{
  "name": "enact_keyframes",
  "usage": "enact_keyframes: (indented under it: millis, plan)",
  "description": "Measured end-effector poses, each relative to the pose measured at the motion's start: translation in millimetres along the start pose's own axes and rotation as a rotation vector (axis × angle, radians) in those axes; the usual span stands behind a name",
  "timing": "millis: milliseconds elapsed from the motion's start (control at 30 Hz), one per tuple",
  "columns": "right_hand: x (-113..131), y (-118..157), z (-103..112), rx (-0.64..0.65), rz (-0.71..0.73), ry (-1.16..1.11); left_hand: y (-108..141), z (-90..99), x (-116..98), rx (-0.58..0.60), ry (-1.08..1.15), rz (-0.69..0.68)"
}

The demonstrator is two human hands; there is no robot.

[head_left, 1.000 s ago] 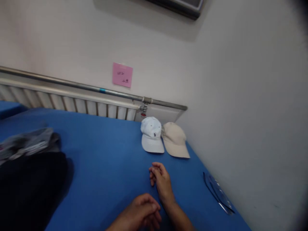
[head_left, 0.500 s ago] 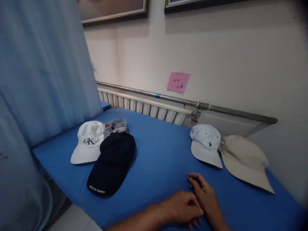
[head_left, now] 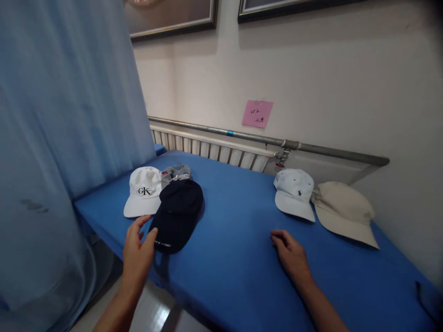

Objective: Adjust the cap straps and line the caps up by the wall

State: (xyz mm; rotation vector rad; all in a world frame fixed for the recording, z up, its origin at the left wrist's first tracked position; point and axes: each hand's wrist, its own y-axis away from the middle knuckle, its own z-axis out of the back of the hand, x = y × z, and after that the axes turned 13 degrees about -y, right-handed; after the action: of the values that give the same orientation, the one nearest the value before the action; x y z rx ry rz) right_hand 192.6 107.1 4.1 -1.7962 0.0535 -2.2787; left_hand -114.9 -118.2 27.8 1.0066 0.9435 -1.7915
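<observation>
My left hand (head_left: 139, 240) is open, thumb and fingers apart, at the left edge of the brim of a black baseball cap (head_left: 182, 198); whether it touches the brim I cannot tell. Just beyond the fingers sits a white cap with black CK letters (head_left: 143, 191). Behind the black cap, partly hidden, is a grey cap (head_left: 178, 173). My right hand (head_left: 290, 254) rests on the blue bed surface with its fingers curled and nothing visible in them. Past it lie a pale cap with a small dark emblem (head_left: 294, 191) and a beige cap (head_left: 342, 207), side by side.
The blue bed (head_left: 235, 230) runs along a wall with a radiator (head_left: 207, 150), a metal pipe (head_left: 256, 137) and a valve. A blue curtain (head_left: 76, 92) hangs on the left. A pink note (head_left: 258, 114) is on the wall below framed pictures. A dark cord (head_left: 420, 295) shows at lower right.
My left hand has moved from beside my right hand leftward to the black cap's brim, and its fingers have spread. The right hand stays on the bed. The view has shifted slightly.
</observation>
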Motion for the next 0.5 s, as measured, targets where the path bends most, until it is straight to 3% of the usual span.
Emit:
enact_keyframes:
  millis: [100,200,300,500]
  plan:
    - [1,7,-1,-0.02,-0.002,0.008,-9,17.2,10,0.076,0.261,0.304]
    - [2,18,-2,-0.034,0.009,0.015,-10,21.4,10,0.123,0.476,0.496]
    - [5,30,0,-0.043,0.026,0.014,-9,20.3,4,0.149,0.588,0.587]
    - [8,37,3,-0.046,0.049,-0.026,-14,13.6,0,0.066,0.696,0.653]
